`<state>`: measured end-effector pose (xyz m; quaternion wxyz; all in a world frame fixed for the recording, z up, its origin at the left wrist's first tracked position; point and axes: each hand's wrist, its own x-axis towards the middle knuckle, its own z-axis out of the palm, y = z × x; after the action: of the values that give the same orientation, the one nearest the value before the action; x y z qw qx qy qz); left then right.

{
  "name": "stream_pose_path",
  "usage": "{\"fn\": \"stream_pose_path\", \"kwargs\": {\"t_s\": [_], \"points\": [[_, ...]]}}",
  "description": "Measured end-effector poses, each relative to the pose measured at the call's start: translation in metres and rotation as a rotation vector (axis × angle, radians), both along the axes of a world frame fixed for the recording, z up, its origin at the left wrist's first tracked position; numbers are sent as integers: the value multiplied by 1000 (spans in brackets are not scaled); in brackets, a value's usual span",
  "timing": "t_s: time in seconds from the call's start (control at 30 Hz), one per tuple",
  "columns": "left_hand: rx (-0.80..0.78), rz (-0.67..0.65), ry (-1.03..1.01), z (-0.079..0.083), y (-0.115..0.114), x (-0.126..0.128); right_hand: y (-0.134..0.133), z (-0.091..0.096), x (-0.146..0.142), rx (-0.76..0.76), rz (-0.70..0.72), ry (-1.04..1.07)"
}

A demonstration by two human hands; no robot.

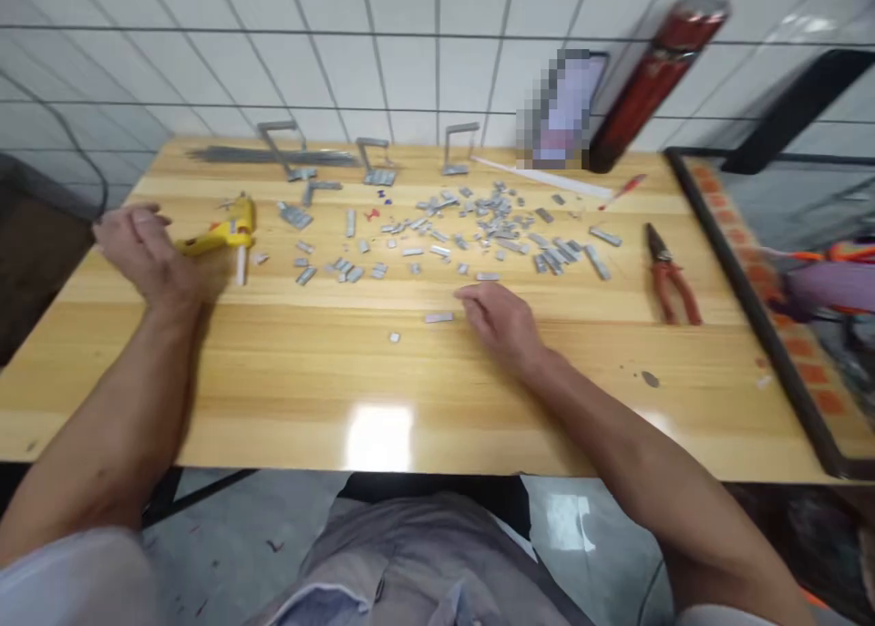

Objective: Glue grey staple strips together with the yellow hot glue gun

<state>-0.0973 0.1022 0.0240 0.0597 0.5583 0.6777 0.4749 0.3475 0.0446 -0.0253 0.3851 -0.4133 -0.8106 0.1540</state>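
Observation:
My left hand is at the left side of the table, beside the handle of a yellow glue gun. Its fingers look loosely bent and apart, and the gun lies on the wood with a white glue stick protruding. Near the table's middle, my right hand has its fingers drawn together, their tips partly hidden. Just left of those fingertips lies a small grey strip; another strip is behind the hand. A tiny pale square piece lies nearer to me.
Many small grey pieces are scattered across the back half. Bent grey frames stand near the tiled wall, by thin rods. Red-handled pliers, a red flask, a phone and a dark frame edge are right.

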Motion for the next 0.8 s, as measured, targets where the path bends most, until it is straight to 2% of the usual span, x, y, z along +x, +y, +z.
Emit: {"fn": "stream_pose_path", "kwargs": {"t_s": [0.03, 0.07, 0.17, 0.27, 0.37, 0.43, 0.57, 0.63, 0.7, 0.8], "points": [[97, 149, 51, -10, 3, -19, 0, 2, 0, 5, 0, -10], [153, 223, 82, -19, 7, -34, -1, 3, 0, 17, 1, -23], [155, 242, 113, -31, 18, -56, -5, 8, -1, 62, 29, -58], [166, 273, 102, -25, 20, -53, -7, 7, -4, 111, 62, -97], [222, 261, 107, -11, 10, -34, -6, 2, -8, 165, 77, -146], [235, 110, 91, 0, -5, -8, -5, -2, -11, 179, 84, -175], [118, -385, 221, 23, -52, 66, -4, -6, -15, 138, 98, -214], [-101, -622, 353, 27, -74, 103, -4, -7, -17, 115, 99, -230], [-254, -726, 535, 22, -89, 129, -5, -6, -18, 116, 102, -246], [-375, -704, 696, 5, -98, 150, -6, -6, -20, 140, 105, -264]]}}
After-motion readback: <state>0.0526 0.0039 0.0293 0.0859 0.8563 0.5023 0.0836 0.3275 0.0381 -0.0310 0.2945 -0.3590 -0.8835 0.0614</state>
